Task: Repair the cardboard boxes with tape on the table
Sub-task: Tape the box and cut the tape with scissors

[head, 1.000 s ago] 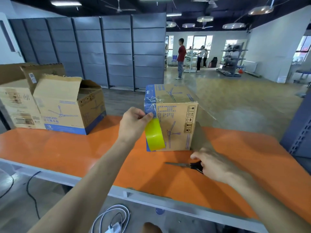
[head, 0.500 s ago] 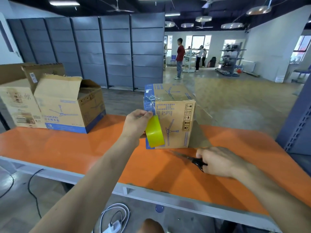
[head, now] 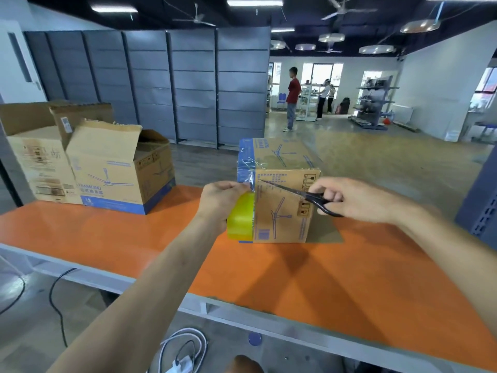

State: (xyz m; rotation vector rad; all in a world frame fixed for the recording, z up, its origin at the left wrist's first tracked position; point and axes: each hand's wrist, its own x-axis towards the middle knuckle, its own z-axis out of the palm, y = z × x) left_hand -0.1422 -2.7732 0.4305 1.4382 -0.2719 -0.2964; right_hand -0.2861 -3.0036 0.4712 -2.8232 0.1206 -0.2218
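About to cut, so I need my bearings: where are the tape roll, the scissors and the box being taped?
tape roll (head: 240, 215), head view, yellow outer face.
scissors (head: 309, 197), head view, by the pivot.
box (head: 285, 227), head view, front panel.

Records plain orange on the table top (head: 107, 238), white along its frame. Notes glossy yellow on the tape roll (head: 240, 216), black on the scissors (head: 320, 201). Finds brown cardboard on the taped box (head: 285, 211), with a blue band down its left edge, blue ceiling-fan line drawings and dark handling symbols. Logs the same brown on the open box (head: 113, 179), blue stripe at the base, blue fan print. Marks grey on the wall panels (head: 161, 84), white on the cable (head: 185, 343).
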